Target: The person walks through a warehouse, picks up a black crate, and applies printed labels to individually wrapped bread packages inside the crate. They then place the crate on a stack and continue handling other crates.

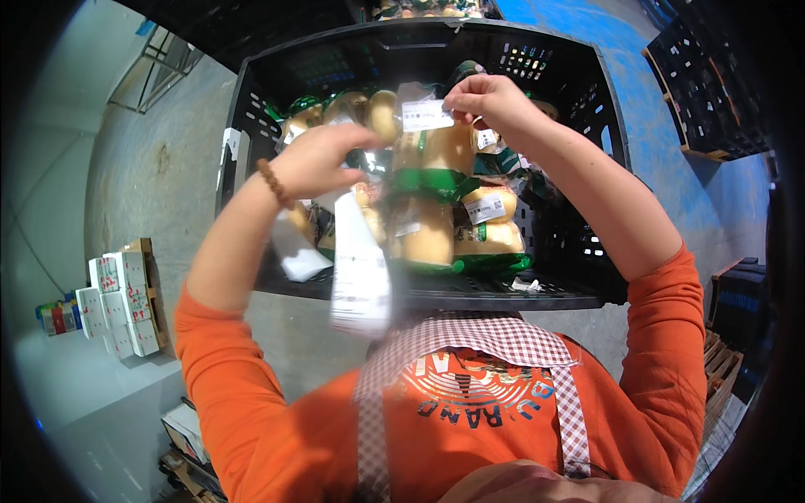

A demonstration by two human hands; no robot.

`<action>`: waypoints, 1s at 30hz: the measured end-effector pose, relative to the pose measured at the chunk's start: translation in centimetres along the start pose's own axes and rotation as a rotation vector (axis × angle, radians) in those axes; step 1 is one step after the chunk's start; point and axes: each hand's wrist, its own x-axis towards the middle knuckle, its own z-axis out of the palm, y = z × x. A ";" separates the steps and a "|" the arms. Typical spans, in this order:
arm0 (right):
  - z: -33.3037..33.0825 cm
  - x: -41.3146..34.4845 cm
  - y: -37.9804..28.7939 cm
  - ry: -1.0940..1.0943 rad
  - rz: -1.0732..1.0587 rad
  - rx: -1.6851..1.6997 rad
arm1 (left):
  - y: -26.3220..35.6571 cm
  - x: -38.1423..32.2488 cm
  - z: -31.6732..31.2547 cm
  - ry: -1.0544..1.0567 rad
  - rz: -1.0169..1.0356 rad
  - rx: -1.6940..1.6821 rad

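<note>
My left hand, with a brown bead bracelet at the wrist, is blurred. A strip of white printed labels hangs from it over the crate's near edge. In the fingertips of my right hand is one corner of a white printed label. That label lies against the upper part of a clear bag with a green base, holding pale butternut squash. Nearer me sit another bagged squash and a labelled bag of squash. All of them rest in a black plastic crate.
A scrap of white paper lies at the crate's near side. White printed boxes stand stacked on a pallet at left. Stacked black crates stand on a pallet at right. Beyond the crate, more bagged produce shows.
</note>
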 end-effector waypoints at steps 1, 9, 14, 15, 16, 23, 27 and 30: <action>0.6 0.6 0.7 -0.047 0.016 -0.007 | 0.3 0.8 0.8 0.107 0.092 0.061; 0.7 0.9 2.2 0.170 -0.310 -0.700 | 2.2 4.4 4.5 -0.087 -0.057 0.333; 0.7 -1.2 2.1 0.352 -0.812 -1.022 | 2.0 4.3 5.1 -0.101 -0.061 0.359; 0.9 -1.7 2.2 0.195 -0.901 -1.029 | 1.9 4.2 5.0 -0.107 -0.052 0.380; 1.3 -2.1 2.2 0.113 -0.895 -1.087 | 1.9 4.1 5.0 -0.104 -0.037 0.399; -1.1 -2.7 2.9 0.160 -0.629 -0.951 | 1.2 3.2 4.0 -0.030 0.111 0.366; -1.9 -2.9 3.7 -0.001 0.012 -0.595 | -2.2 4.6 3.4 0.190 -0.069 -0.206; -0.5 -3.3 4.1 -0.066 0.294 -0.223 | -4.3 6.0 4.1 -0.102 -0.563 -0.767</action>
